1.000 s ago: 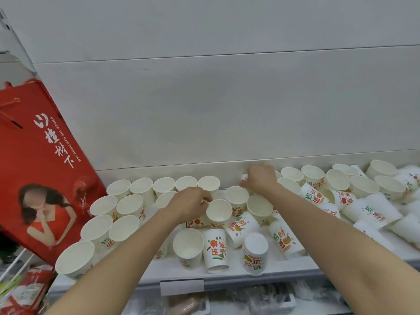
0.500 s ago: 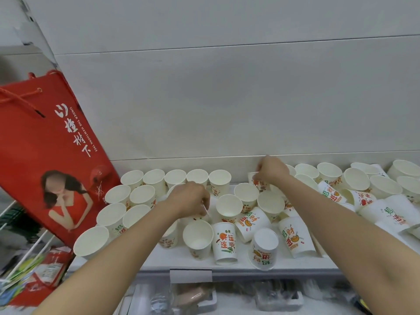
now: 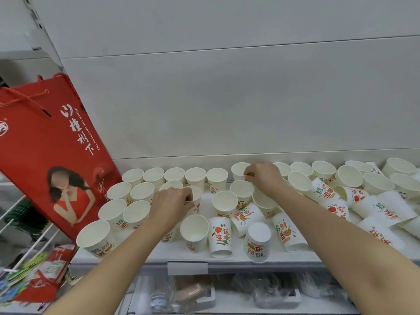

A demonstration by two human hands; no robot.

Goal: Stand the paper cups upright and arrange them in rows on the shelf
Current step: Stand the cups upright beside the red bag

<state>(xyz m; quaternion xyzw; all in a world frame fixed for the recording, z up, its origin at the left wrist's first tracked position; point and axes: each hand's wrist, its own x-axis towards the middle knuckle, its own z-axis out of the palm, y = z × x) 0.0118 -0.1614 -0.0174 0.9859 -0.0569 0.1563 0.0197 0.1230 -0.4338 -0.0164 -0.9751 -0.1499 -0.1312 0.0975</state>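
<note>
Many white paper cups with orange and green print cover the white shelf [image 3: 238,258]. On the left, upright cups [image 3: 133,176] stand in rows. My left hand [image 3: 170,203] grips the rim of an upright cup [image 3: 196,196] in the second row. By the back wall, an upright cup [image 3: 239,170] is pinched at its rim by my right hand [image 3: 264,176]. Near the front edge two cups [image 3: 258,241] stand upside down. To the right, several cups [image 3: 384,209] lie on their sides in a loose pile.
A red paper gift bag [image 3: 52,151] leans against the shelf's left end, touching the leftmost cups. A white back panel rises behind the shelf. Below the front edge a lower shelf [image 3: 204,294] holds plastic-wrapped goods. A wire rack with packets [image 3: 34,269] sits at lower left.
The view has shifted so the shelf sits further right in frame. My right hand has set its cup upright at the back row. My left hand has lifted its cup upright in the second row.
</note>
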